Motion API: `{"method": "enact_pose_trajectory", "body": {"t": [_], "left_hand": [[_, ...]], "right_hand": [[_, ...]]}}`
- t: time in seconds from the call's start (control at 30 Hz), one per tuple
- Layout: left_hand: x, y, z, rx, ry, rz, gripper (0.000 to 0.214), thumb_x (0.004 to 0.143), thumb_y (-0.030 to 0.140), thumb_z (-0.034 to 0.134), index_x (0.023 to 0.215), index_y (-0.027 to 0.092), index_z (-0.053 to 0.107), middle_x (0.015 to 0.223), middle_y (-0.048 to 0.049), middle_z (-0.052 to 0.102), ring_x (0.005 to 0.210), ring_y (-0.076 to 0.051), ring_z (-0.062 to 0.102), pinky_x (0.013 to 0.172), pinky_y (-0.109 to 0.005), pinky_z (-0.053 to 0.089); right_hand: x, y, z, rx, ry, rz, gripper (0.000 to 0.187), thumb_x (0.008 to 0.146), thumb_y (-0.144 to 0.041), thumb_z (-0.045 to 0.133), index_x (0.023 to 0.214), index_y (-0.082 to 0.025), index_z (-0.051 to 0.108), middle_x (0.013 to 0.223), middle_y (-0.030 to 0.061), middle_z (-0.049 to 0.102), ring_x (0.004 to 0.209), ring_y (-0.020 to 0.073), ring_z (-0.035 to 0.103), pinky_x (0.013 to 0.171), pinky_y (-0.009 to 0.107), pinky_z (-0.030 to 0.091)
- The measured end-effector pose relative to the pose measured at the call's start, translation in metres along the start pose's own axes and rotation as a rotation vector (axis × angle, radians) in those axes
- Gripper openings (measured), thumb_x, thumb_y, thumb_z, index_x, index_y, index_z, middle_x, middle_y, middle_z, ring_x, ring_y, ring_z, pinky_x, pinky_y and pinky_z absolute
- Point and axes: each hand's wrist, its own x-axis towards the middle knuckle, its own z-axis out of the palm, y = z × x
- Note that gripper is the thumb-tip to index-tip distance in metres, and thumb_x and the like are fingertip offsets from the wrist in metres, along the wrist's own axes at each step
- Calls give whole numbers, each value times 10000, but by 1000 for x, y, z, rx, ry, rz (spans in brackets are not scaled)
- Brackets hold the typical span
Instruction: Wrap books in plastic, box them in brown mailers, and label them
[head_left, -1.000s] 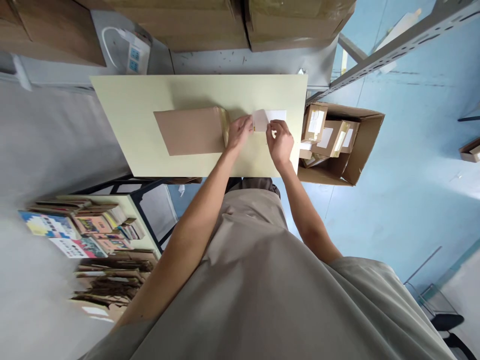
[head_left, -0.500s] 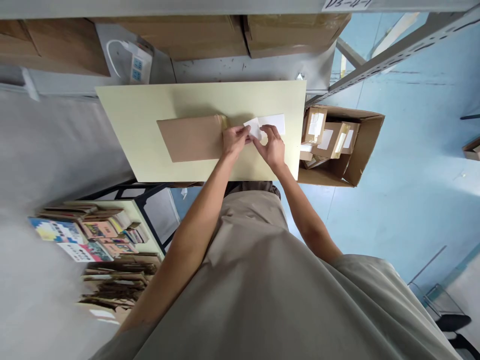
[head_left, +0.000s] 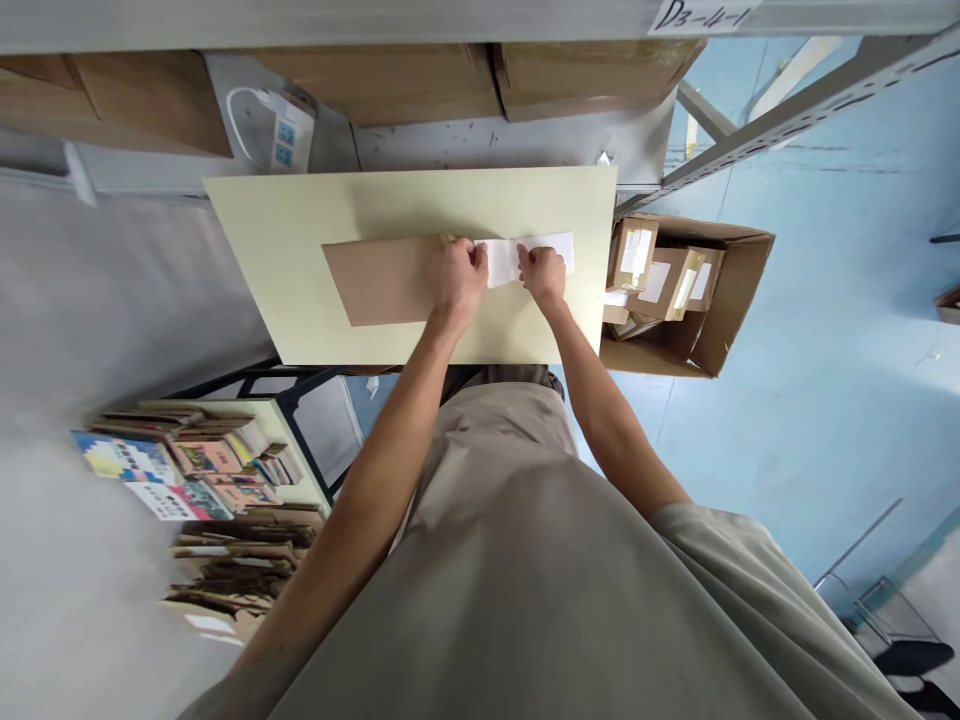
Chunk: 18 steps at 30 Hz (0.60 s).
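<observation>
A pale yellow board lies in front of me with a flat-topped brown cardboard box on its left half. At the box's right end my left hand is closed, its thumb and finger at the left edge of a white paper label. My right hand has its fingers curled in a pinch at the label's right side. Another white paper piece extends to the right behind that hand. I cannot tell whether the two white pieces are joined.
An open carton holding several small labelled boxes stands right of the board. Behind are a shelf with large cartons and a white power strip. Stacked books and flattened cardboard sit at lower left.
The lifted, tilted white label now lies stretched flatter between my hands. My left hand has turned over and closed, moving slightly left over the box's end; my right fingers have curled in.
</observation>
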Motion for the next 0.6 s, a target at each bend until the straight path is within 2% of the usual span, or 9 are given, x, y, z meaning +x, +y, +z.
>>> {"method": "enact_pose_trajectory", "body": {"t": [0.1,0.2,0.33,0.47,0.6], "left_hand": [[4,-1,-4,132,98,48,323,1011,465,849,834,280,652,1046,-150,865,1513,-353,733,1198,-313,594],[5,-3,-4,183,113,67,345,1003,508,832,824,286,637,1059,-169,864,1538,-382,706,1236,-337,579],[0,-1,-7,194,129,97,352,989,522,837,819,294,630,1035,-166,853,1528,-389,707,1251,-346,582],[-4,2,-11,187,121,86,340,979,474,849,802,290,623,1051,-182,845,1562,-397,685,1263,-355,579],[-2,1,-13,138,57,62,350,991,578,802,859,282,670,1123,-184,862,1584,-395,670,1239,-368,601]], "right_hand": [[13,-10,8,21,-22,97,395,1218,-500,668,955,-240,806,793,105,842,872,296,855,971,435,704],[15,-14,11,27,-19,136,429,1222,-498,650,931,-229,816,678,85,797,769,283,823,993,456,715],[13,-18,9,29,-7,157,448,1211,-506,668,910,-212,821,698,100,808,720,290,823,1028,491,715],[15,-20,9,59,-6,210,424,1202,-496,692,930,-199,825,722,106,816,707,296,832,991,492,721],[19,-19,10,87,-18,249,406,1188,-529,725,973,-199,823,693,90,801,667,294,816,922,486,729]]}}
